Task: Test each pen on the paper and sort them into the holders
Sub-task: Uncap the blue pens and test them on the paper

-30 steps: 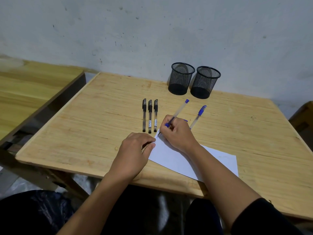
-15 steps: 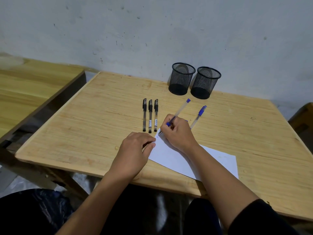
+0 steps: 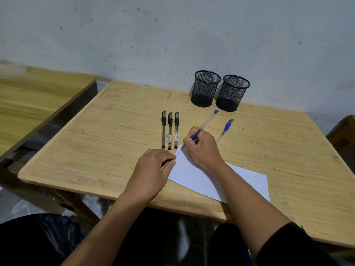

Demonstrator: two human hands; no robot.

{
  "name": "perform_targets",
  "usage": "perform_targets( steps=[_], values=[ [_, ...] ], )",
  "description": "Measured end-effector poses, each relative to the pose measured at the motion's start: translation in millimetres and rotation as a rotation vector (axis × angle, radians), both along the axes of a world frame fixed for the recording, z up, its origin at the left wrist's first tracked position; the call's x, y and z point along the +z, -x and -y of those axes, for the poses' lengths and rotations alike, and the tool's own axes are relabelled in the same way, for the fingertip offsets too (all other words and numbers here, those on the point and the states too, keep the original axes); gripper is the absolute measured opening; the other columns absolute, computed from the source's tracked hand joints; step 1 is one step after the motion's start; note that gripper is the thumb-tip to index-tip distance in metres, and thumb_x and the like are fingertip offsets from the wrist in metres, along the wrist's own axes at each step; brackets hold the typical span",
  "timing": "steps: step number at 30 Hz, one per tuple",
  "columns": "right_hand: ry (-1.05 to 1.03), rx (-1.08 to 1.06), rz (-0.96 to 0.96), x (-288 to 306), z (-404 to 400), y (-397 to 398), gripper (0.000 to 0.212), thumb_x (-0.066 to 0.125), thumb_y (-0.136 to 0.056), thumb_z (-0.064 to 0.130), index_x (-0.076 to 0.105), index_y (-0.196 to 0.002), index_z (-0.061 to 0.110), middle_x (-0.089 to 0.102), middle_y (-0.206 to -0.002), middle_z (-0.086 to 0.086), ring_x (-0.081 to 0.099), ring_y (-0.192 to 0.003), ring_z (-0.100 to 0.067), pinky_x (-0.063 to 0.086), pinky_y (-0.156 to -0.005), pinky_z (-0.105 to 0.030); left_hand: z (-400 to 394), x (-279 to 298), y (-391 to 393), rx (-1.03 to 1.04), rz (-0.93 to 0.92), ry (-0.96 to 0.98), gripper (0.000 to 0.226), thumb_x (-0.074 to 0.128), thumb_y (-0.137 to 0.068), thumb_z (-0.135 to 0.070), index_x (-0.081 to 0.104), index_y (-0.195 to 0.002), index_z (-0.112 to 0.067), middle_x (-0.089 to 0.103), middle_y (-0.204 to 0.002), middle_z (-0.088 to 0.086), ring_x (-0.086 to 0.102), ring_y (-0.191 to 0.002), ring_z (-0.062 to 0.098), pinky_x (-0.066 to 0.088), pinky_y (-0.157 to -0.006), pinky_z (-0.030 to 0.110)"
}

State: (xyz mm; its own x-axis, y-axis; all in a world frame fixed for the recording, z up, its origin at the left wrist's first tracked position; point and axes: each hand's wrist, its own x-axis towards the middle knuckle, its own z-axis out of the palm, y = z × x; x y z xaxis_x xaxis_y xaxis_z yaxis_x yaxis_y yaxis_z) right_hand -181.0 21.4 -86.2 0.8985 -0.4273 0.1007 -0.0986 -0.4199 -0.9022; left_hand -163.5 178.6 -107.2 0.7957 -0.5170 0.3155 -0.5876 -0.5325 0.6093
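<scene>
My right hand (image 3: 202,148) grips a clear blue pen (image 3: 207,120), its tip touching the top left corner of a white paper (image 3: 194,175) where a small blue scribble shows. My left hand (image 3: 153,167) rests on the table with its fingertips pressing the paper's left edge. A second blue pen (image 3: 225,129) with its cap on lies just right of my right hand. Three black pens (image 3: 170,130) lie side by side to the left of the paper's corner. Two black mesh holders (image 3: 206,89) (image 3: 233,93) stand at the back by the wall, nothing visible inside them.
The wooden table (image 3: 96,143) stands against a grey wall. Another wooden surface (image 3: 34,96) sits to the left across a gap. A brown object (image 3: 345,139) is at the right edge.
My right hand has kept writing at the paper's corner, shifting slightly. A short blue mark now shows there. My left hand has stayed put.
</scene>
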Motion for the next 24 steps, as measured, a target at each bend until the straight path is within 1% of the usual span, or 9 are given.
perform_targets(
  steps=[1, 3, 5, 8, 11, 15, 19, 22, 24],
  values=[
    [-0.052, -0.053, 0.013, 0, 2, 0, 0.012, 0.05, -0.086, 0.006, 0.054, -0.075, 0.002, 0.047, -0.063, -0.008, 0.043, -0.055, -0.012, 0.036, -0.05, -0.012, 0, 0, 0, -0.001, -0.004, 0.0, 0.017, 0.062, -0.085, -0.021, 0.07, -0.101, -0.02, 0.069, -0.102, -0.007, 0.055, -0.1, 0.007, 0.03, -0.079, 0.01],
    [-0.279, -0.142, 0.071, 2, 7, 0, 0.014, 0.05, -0.087, 0.004, 0.051, -0.074, 0.007, 0.046, -0.062, -0.01, 0.044, -0.054, -0.014, 0.04, -0.052, -0.022, 0, 1, -1, 0.002, -0.013, 0.001, 0.016, 0.063, -0.084, -0.021, 0.07, -0.099, -0.021, 0.069, -0.1, -0.007, 0.056, -0.097, 0.007, 0.03, -0.077, 0.004],
    [-0.467, -0.194, 0.13, 9, 15, 5, 0.019, 0.05, -0.089, 0.002, 0.048, -0.072, 0.009, 0.044, -0.056, -0.01, 0.042, -0.044, -0.014, 0.035, -0.043, -0.023, 5, 6, -3, 0.003, -0.02, 0.022, 0.017, 0.063, -0.084, -0.022, 0.069, -0.099, -0.02, 0.069, -0.1, -0.006, 0.053, -0.094, 0.004, 0.03, -0.076, 0.001],
    [-0.45, -0.26, 0.142, 23, 29, 16, 0.018, 0.053, -0.09, 0.006, 0.053, -0.072, 0.011, 0.05, -0.051, -0.003, 0.045, -0.041, -0.011, 0.037, -0.04, -0.019, 22, 20, -10, -0.009, -0.018, 0.062, 0.021, 0.062, -0.085, -0.024, 0.067, -0.105, -0.022, 0.067, -0.105, -0.006, 0.052, -0.096, 0.003, 0.033, -0.08, 0.008],
    [-0.505, -0.304, 0.159, 33, 42, 25, 0.016, 0.052, -0.091, 0.01, 0.058, -0.076, 0.011, 0.053, -0.06, -0.004, 0.048, -0.045, -0.013, 0.036, -0.035, -0.017, 48, 30, -25, -0.051, -0.039, 0.035, 0.026, 0.06, -0.086, -0.026, 0.062, -0.112, -0.026, 0.063, -0.113, -0.006, 0.052, -0.101, 0.005, 0.035, -0.086, 0.017],
    [-0.526, -0.372, 0.139, 36, 57, 37, 0.015, 0.048, -0.092, 0.013, 0.059, -0.081, 0.011, 0.059, -0.064, -0.005, 0.053, -0.039, -0.006, 0.03, -0.035, -0.017, 85, 34, -42, -0.11, -0.096, -0.087, 0.029, 0.057, -0.089, -0.021, 0.06, -0.118, -0.022, 0.064, -0.117, -0.001, 0.055, -0.09, 0.004, 0.036, -0.078, 0.017],
    [-0.507, -0.412, 0.138, 32, 67, 48, 0.014, 0.045, -0.094, 0.013, 0.05, -0.081, 0.013, 0.062, -0.065, -0.006, 0.054, -0.039, -0.006, 0.032, -0.034, -0.019, 109, 31, -54, -0.141, -0.087, -0.223, 0.03, 0.059, -0.087, -0.019, 0.062, -0.116, -0.017, 0.064, -0.117, 0.007, 0.059, -0.104, 0.021, 0.045, -0.088, 0.029],
    [-0.473, -0.383, 0.141, 28, 71, 52, 0.012, 0.05, -0.092, 0.011, 0.052, -0.08, 0.013, 0.063, -0.066, -0.005, 0.055, -0.039, -0.005, 0.031, -0.035, -0.018, 117, 30, -58, -0.138, -0.058, -0.331, 0.022, 0.057, -0.088, -0.019, 0.065, -0.108, -0.014, 0.066, -0.107, 0.009, 0.058, -0.097, 0.022, 0.045, -0.082, 0.031],
    [-0.457, -0.367, 0.145, 27, 72, 53, 0.011, 0.055, -0.089, 0.01, 0.056, -0.079, 0.013, 0.062, -0.066, -0.004, 0.053, -0.039, -0.004, 0.031, -0.037, -0.018, 119, 30, -57, -0.121, -0.06, -0.302, 0.018, 0.057, -0.089, -0.017, 0.066, -0.104, -0.013, 0.065, -0.103, 0.008, 0.056, -0.092, 0.02, 0.043, -0.075, 0.028]
  ],
)
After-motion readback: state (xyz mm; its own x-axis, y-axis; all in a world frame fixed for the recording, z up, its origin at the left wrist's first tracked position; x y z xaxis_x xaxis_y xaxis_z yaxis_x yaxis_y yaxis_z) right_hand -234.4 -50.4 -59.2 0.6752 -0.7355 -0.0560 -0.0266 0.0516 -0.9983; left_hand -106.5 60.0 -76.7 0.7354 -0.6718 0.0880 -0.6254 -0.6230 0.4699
